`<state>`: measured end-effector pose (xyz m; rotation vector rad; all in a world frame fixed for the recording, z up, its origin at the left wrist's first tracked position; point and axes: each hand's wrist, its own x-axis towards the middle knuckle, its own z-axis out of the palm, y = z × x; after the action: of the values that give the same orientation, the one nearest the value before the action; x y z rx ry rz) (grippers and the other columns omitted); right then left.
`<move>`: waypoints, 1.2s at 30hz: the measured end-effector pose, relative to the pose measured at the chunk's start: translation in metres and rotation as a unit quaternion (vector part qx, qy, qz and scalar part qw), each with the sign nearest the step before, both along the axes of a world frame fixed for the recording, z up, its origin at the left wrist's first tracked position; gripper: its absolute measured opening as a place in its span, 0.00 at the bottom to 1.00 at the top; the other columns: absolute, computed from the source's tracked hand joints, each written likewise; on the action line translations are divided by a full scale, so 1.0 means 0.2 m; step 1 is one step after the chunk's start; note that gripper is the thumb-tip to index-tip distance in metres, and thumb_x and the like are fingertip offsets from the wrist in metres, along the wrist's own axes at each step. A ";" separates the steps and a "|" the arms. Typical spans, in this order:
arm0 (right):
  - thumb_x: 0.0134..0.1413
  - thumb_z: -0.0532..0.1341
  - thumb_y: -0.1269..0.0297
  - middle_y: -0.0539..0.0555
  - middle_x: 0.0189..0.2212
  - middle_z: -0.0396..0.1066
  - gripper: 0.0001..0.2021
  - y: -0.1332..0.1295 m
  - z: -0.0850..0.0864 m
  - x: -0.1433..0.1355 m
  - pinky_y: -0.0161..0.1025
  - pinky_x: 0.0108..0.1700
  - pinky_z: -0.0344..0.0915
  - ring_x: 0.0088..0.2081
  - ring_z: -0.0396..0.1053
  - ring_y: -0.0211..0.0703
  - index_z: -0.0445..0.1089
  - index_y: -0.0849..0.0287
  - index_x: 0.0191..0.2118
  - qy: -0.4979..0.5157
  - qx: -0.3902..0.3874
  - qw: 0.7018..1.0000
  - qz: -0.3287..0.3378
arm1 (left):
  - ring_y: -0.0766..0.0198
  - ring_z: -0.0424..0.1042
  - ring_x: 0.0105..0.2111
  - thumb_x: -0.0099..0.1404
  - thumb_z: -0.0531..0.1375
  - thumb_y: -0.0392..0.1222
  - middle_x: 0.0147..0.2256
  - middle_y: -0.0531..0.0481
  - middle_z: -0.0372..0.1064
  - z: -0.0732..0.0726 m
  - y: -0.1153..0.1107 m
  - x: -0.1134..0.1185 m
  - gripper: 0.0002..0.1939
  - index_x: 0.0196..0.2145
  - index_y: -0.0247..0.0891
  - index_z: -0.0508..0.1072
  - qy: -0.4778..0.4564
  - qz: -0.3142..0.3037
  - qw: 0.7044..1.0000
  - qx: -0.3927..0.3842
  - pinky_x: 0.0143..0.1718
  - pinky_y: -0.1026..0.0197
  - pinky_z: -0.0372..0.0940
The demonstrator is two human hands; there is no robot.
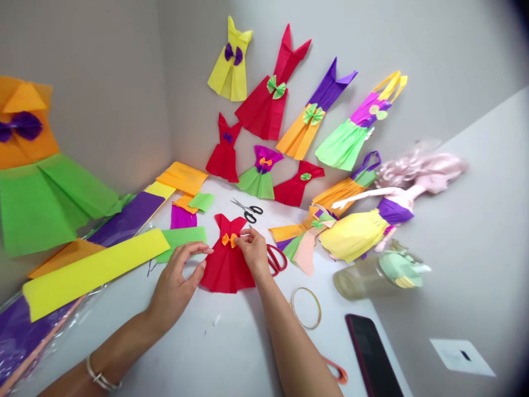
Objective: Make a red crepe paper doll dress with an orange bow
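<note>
A red paper dress [229,270] lies flat on the white table, with a small orange paper bow [230,240] at its waist. My right hand [253,251] is closed in a pinch at the bow's right side, its forearm reaching in from below. At the dress's left edge rests my left hand [182,270], fingers apart, thumb and fingertips by the skirt. Black-handled scissors [248,209] lie just behind the dress. A pair of red scissor handles [276,260] shows beside my right hand, which hides part of them.
Green paper [182,236] and a long yellow paper strip [95,270] lie left. Several paper dresses, one yellow [231,66], hang on the wall. A doll [372,220], a bottle [372,275], a bangle [306,309] and a phone [374,353] are right.
</note>
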<state>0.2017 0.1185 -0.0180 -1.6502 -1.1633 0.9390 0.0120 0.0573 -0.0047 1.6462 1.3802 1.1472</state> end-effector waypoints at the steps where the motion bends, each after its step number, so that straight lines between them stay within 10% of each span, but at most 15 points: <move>1: 0.43 0.61 0.63 0.44 0.20 0.64 0.09 0.00 0.00 0.00 0.33 0.25 0.55 0.22 0.61 0.38 0.67 0.56 0.34 -0.013 -0.003 1.000 -0.002 | 0.56 0.67 0.52 0.67 0.54 0.45 0.48 0.47 0.69 0.00 0.00 0.00 0.11 0.46 0.44 0.69 0.006 -0.004 1.000 0.006 0.59 0.48 0.58; 27: 0.54 0.59 0.69 0.50 0.34 0.73 0.06 0.03 -0.05 0.00 0.37 0.35 0.60 0.34 0.69 0.43 0.70 0.54 0.37 -0.268 0.033 0.963 0.014 | 0.55 0.67 0.52 0.68 0.54 0.43 0.47 0.48 0.70 -0.02 0.00 0.00 0.09 0.45 0.45 0.69 0.049 -0.045 0.997 0.031 0.56 0.50 0.62; 36: 0.59 0.59 0.71 0.53 0.35 0.72 0.08 0.03 0.05 0.00 0.38 0.41 0.58 0.42 0.67 0.46 0.76 0.55 0.36 -0.388 0.086 0.904 0.159 | 0.56 0.68 0.52 0.68 0.53 0.42 0.47 0.49 0.70 -0.05 -0.01 0.01 0.10 0.45 0.45 0.69 0.045 -0.036 0.997 0.045 0.52 0.53 0.66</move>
<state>0.2018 0.1242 -0.0077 -1.7613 -2.0328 0.3152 0.0132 0.0563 -0.0147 1.8161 1.3298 1.1216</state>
